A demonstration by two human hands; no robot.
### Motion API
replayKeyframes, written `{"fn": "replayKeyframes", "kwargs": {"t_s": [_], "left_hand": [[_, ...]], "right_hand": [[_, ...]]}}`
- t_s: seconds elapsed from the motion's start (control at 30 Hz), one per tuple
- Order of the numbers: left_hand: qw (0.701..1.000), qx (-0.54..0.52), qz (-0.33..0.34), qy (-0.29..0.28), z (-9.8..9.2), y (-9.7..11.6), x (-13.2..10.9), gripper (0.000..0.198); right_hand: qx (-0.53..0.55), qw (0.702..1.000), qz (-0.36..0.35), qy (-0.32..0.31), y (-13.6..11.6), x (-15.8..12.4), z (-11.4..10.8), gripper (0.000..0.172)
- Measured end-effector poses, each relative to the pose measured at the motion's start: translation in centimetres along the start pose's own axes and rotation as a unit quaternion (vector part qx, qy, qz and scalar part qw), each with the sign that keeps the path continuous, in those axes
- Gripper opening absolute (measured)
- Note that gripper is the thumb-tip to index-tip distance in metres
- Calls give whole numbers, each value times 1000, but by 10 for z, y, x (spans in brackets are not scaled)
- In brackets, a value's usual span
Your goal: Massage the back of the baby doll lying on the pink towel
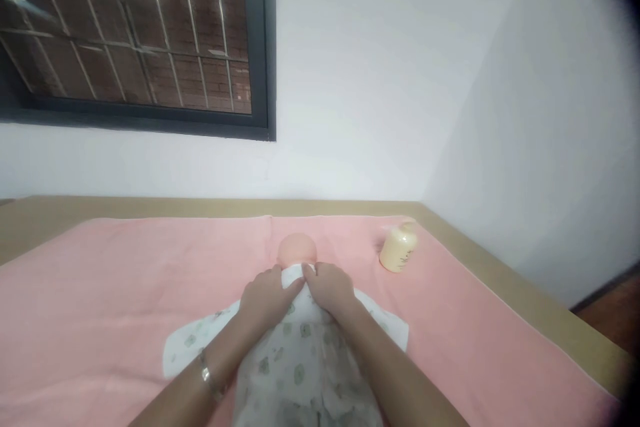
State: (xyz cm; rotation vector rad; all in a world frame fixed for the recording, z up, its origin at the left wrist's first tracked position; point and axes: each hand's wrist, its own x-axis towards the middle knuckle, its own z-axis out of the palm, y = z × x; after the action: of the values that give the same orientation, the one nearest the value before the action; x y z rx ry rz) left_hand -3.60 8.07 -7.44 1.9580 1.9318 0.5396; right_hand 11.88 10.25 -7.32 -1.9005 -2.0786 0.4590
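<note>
A doll lies on the pink cloth, its smooth round head [297, 249] showing above a white baby garment [300, 347] with a green-grey print. The garment covers the doll's body, and its sleeves spread out to both sides. My left hand [269, 295] is closed on the garment's edge at the neck, the thumb pointing inward. Close beside it, my right hand [331, 287] pinches the same neck edge from the other side. The two thumbs nearly meet just below the head. The doll's face and limbs are hidden from view.
A cream pump bottle [399, 248] stands to the right of the doll on the pink cloth [125, 280]. The cloth covers a tan-edged table [225, 207] set against a white wall [360, 80]. A barred window [125, 33] is at the upper left.
</note>
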Motion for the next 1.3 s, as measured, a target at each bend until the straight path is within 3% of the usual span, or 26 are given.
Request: {"fn": "replayKeyframes", "kwargs": {"t_s": [0.83,1.03,1.3], "left_hand": [[1000,16,9,-19,-3,0,1,65],[999,19,18,-22,-7,8,-5,74],[999,19,22,-29,-7,13,-8,66]], "right_hand": [[-12,1000,-4,-5,0,0,-2,65],[-19,999,6,-30,2,-2,-6,64],[-5,999,3,-42,7,-2,-7,65]]}}
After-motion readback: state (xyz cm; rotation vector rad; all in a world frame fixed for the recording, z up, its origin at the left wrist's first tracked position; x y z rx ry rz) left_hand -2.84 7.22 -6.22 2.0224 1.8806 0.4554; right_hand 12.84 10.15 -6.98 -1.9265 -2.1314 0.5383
